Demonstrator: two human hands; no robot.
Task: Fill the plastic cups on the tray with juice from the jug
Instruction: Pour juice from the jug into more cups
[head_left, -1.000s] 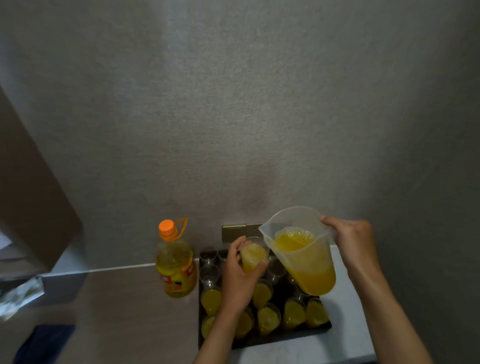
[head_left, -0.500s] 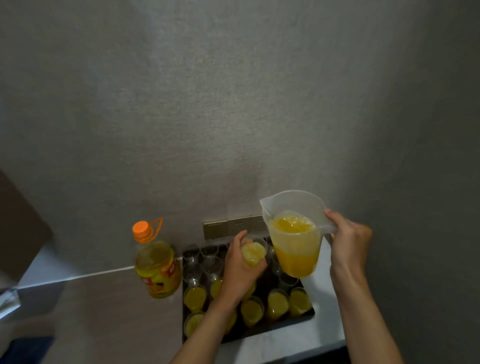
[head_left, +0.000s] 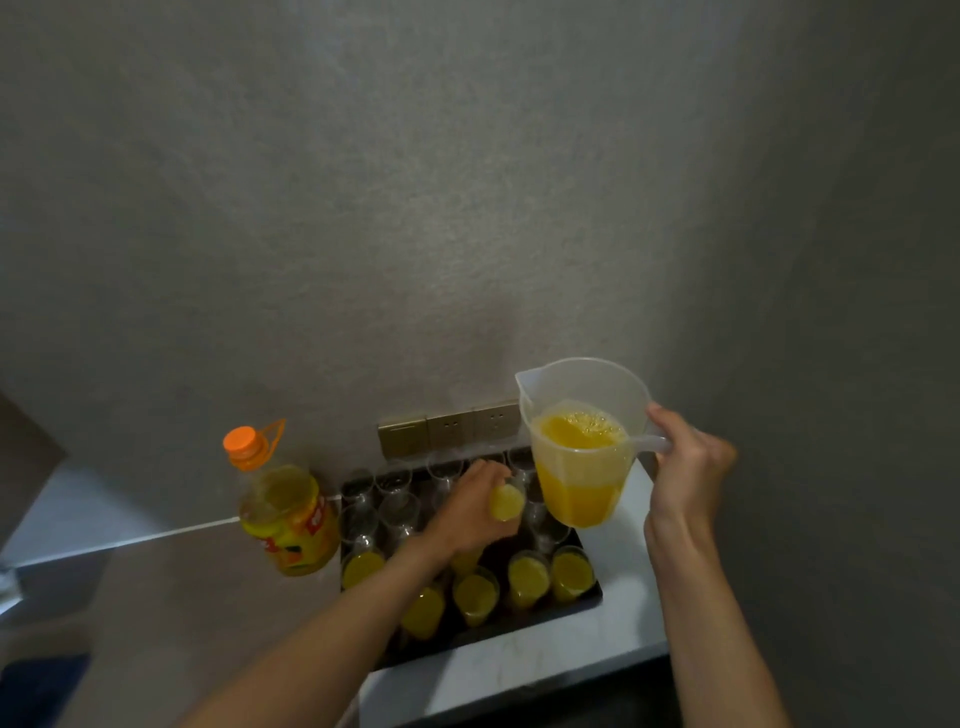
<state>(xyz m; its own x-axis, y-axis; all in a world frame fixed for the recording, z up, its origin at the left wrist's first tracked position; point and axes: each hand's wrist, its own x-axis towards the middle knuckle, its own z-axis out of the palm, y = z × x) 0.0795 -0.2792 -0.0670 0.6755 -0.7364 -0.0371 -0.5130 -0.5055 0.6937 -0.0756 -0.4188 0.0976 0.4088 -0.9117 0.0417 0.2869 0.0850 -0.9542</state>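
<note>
Your right hand (head_left: 688, 475) grips the handle of a clear plastic jug (head_left: 582, 447), held upright above the far right corner of a dark tray (head_left: 584, 603) and roughly half full of orange juice. Your left hand (head_left: 467, 512) is wrapped around a filled cup (head_left: 506, 501) low over the middle of the tray, just left of the jug. Full cups (head_left: 527, 577) crowd the tray's near rows; empty cups (head_left: 400, 514) stand in the far rows by the wall. A juice bottle (head_left: 283, 509) with an orange cap stands just left of the tray. Brass wall sockets (head_left: 449, 428) sit behind it, and the tray rests on a pale counter (head_left: 519, 670).
</note>
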